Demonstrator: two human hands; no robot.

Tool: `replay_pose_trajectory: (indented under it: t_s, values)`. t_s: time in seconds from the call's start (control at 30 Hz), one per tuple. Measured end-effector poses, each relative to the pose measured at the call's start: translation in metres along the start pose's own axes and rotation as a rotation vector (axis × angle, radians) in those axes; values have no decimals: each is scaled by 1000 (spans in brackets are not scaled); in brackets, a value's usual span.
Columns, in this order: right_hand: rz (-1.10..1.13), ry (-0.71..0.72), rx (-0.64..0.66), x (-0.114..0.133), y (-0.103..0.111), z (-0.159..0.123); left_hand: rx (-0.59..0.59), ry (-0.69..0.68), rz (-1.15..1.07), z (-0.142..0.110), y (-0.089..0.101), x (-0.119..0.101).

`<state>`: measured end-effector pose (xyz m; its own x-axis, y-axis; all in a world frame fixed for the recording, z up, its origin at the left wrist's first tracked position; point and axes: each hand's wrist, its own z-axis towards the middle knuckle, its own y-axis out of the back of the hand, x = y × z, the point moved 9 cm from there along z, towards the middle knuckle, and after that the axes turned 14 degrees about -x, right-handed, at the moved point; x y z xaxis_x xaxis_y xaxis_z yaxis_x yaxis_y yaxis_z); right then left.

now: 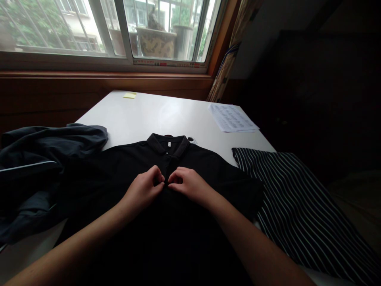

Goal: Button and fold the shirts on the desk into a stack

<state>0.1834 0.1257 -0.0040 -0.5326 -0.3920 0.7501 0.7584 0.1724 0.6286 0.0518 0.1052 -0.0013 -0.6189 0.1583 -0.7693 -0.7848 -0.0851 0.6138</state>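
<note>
A black polo shirt [196, 226] lies spread front up, its collar [180, 149] toward the window and a small white label showing inside the neck. One button [167, 153] shows just under the collar. Below it, my left hand [148, 183] pinches the front placket between thumb and forefinger. My right hand [187, 183] pinches the same placket from the other side, fingertips almost meeting the left ones. Whatever lies between the fingertips is too small and dark to make out.
Dark grey clothing [53, 147] is heaped at the left. A black-and-white striped garment [293, 190] hangs over the right side of the white table [166, 115]. Printed sheets [232, 118] and a yellow sticky note [129, 95] lie farther back. A small white round object [192, 140] sits behind the collar.
</note>
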Motion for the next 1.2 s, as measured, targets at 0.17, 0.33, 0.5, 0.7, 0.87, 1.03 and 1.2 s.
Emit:
replay_pose_trajectory:
  t_s: [0.17,0.33,0.5,0.7,0.87,1.03,1.2]
  values:
    - [10,4,3,1,1,0,0,-28,25,-1,0,-2]
    - [4,8,9,1,0,0,-10,-67,109,0,2,-5]
    - [0,20,8,3,1,0,-17,-137,116,0,3,-12]
    - [3,0,15,3,2,0,-21,-168,95,1,4,-14]
    - [-2,7,22,4,1,-1,-14,-175,76,2,4,-15]
    - [2,6,20,4,1,-1,-15,-189,83,1,4,-15]
    - [13,12,17,4,2,-1,-22,-232,121,2,4,-16]
